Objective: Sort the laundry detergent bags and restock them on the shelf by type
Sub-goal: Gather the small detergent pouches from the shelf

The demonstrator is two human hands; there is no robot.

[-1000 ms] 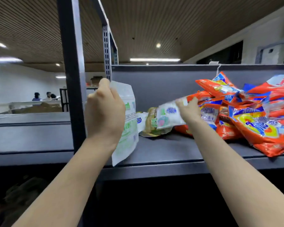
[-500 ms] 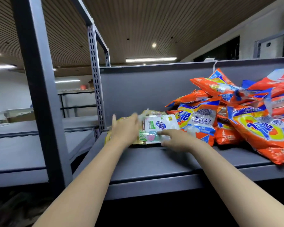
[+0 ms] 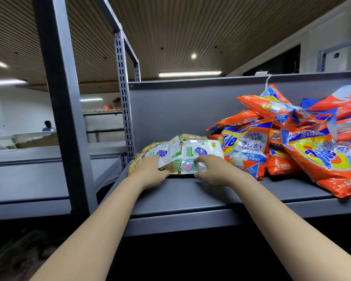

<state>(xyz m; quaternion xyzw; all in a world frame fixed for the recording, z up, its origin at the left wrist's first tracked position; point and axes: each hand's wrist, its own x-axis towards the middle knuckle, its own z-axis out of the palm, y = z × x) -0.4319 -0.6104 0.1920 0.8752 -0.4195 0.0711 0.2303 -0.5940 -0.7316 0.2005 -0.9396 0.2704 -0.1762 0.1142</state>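
Your left hand (image 3: 150, 171) is on the white pouch (image 3: 166, 155) at the left end of the shelf (image 3: 190, 201), fingers curled over its near edge; that pouch leans tilted against the second white pouch (image 3: 199, 157), which your right hand (image 3: 215, 169) holds with fingers bent over its lower face, thumb below. Both sit on top of gold-coloured pouches (image 3: 193, 137) underneath; how many there are I can't tell, they're mostly hidden. Just to the right, touching or nearly so, is the heap of orange Tide bags (image 3: 245, 149), piled loosely w/ more orange bags (image 3: 322, 157) stacked above and behind. Main risks from here: the slick white pouches are stacked on other slick pouches, so if you let go before they lie flat, the tilted one will prob. slide forward off the stack or off the shelf front. Pushing the pile rightward could wedge it under the Tide heap and mix types again, or nudge the heap so a top bag slips down onto the white ones. The rightmost orange bag already overhangs the shelf lip, so any jolt to the heap could tip it off. Square the pouches flat and keep a gap btw. types.
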